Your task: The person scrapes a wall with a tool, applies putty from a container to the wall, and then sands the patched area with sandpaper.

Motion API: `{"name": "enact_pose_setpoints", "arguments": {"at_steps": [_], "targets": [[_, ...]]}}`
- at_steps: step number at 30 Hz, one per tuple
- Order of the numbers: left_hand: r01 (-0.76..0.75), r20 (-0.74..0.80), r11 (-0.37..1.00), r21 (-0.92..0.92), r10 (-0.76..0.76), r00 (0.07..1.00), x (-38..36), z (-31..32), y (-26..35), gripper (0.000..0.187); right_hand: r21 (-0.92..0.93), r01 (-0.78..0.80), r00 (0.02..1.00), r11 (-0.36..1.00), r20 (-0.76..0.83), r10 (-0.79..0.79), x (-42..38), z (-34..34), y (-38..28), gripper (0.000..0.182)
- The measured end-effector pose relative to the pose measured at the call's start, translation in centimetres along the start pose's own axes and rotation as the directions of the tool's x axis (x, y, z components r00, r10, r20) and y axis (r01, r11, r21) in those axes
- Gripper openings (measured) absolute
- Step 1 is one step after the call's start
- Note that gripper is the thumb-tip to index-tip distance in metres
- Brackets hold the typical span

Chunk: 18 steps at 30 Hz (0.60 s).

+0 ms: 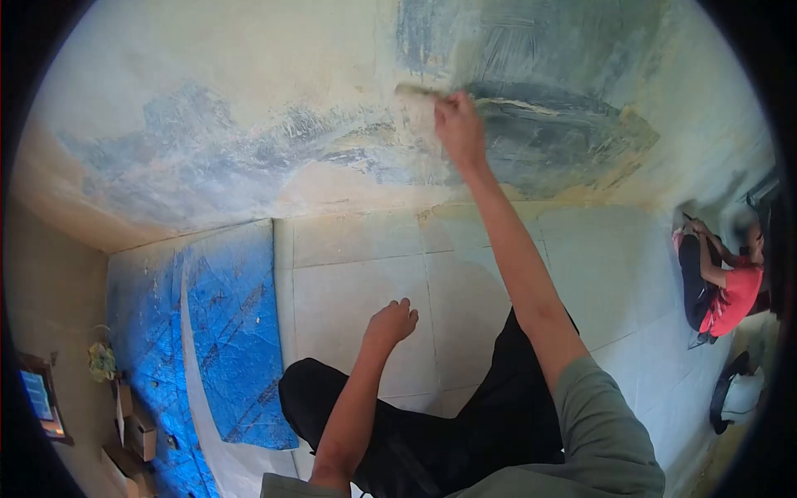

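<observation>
- a grey-green shirt (606,423) fills the bottom edge, above bent knees in black trousers (515,407).
- the left hand (392,322) hangs over the pale floor tiles (357,307), half open with fingers loosely curled, nothing visible in it.
- the right hand (461,124) is raised at the end of an outstretched arm, fingers closed around a thin tool (418,90).
- the tool points left in front of the wall (332,50), beside a dark grey patch (540,129); blur hides whether it touches.
- blue sheeting (232,332) lies to the left, near cardboard boxes (143,436).
- at far right, another person (730,295) in a red top sits low near the wall.
</observation>
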<state>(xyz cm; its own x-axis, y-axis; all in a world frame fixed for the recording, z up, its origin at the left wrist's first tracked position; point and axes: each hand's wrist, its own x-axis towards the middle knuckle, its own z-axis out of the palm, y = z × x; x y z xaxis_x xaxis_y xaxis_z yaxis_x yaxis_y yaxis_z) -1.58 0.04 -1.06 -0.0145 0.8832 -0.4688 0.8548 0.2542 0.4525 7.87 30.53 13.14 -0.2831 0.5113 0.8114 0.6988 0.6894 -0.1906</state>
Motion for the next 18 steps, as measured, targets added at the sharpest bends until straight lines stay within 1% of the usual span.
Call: {"name": "enact_pose_setpoints", "arguments": {"at_steps": [1,2,3,4,5,7,8,11,12,13,14,15,16,17,18], "targets": [[-0.001,0.000,1.000,-0.011,0.001,1.000,0.0,0.1,0.4,0.039,0.031,-0.042,0.992,0.999,-0.119,0.045,0.3,-0.4,0.2,0.018],[-0.011,0.010,1.000,-0.016,0.011,1.000,-0.1,0.1,0.7,0.039,0.018,-0.045,0.993,0.999,-0.111,0.047,0.1,-0.3,0.0,0.018],[-0.034,0.006,0.996,-0.082,0.035,0.999,-0.2,-0.1,1.0,0.039,0.159,-0.216,0.972,0.963,-0.060,0.228,-0.1,0.3,-0.7,0.024],[-0.054,-0.001,0.988,-0.147,0.055,0.998,-0.2,-0.1,1.1,0.039,0.288,-0.382,0.919,0.878,0.013,0.395,-0.2,0.5,-1.2,0.030],[-0.058,0.005,0.987,-0.150,0.059,0.998,-0.2,0.2,1.1,0.039,0.280,-0.385,0.918,0.879,0.015,0.397,-0.5,0.2,-0.9,0.030],[-0.030,0.015,0.996,-0.087,0.031,0.999,0.0,0.6,0.9,0.039,0.256,-0.327,0.945,0.910,0.118,0.307,-0.5,-0.6,-0.1,0.035],[-0.024,0.019,0.996,-0.088,0.026,0.999,-0.2,0.6,0.6,0.039,0.231,-0.328,0.945,0.916,0.057,0.323,-0.2,-0.8,1.0,0.037],[-0.016,0.029,0.997,-0.075,0.018,0.999,-0.5,0.2,0.7,0.038,0.248,-0.334,0.942,0.910,0.054,0.331,0.2,-1.2,1.5,0.039],[-0.021,0.026,0.997,-0.080,0.023,0.999,-0.7,0.0,0.8,0.038,0.240,-0.330,0.944,0.913,0.060,0.325,-0.8,0.1,1.8,0.039],[-0.026,0.024,0.996,-0.084,0.029,0.999,-0.8,-0.1,0.9,0.039,0.149,-0.132,0.991,0.980,-0.013,0.135,-2.5,2.2,1.6,0.039],[-0.030,0.031,0.996,-0.085,0.032,0.999,-0.8,0.2,1.0,0.039,0.047,0.062,0.996,0.997,-0.068,-0.059,-3.2,2.4,0.8,0.039],[-0.023,0.030,0.998,-0.060,0.025,0.999,-0.7,0.5,1.0,0.038,0.046,0.060,0.996,0.997,-0.068,-0.056,-3.1,2.1,1.1,0.039],[-0.010,0.029,0.999,-0.035,0.011,1.000,-0.7,0.7,0.7,0.038,0.108,-0.126,0.992,0.986,-0.009,0.127,-2.7,1.7,1.6,0.037],[-0.002,0.035,0.999,-0.036,0.003,0.999,-1.1,0.6,0.5,0.038,0.156,-0.308,0.951,0.938,0.065,0.302,-1.8,0.3,1.4,0.034],[-0.022,0.015,0.998,-0.056,0.023,1.000,-1.2,0.4,0.7,0.037,0.187,-0.407,0.909,0.894,-0.012,0.417,0.4,-1.9,1.3,0.032]]}}
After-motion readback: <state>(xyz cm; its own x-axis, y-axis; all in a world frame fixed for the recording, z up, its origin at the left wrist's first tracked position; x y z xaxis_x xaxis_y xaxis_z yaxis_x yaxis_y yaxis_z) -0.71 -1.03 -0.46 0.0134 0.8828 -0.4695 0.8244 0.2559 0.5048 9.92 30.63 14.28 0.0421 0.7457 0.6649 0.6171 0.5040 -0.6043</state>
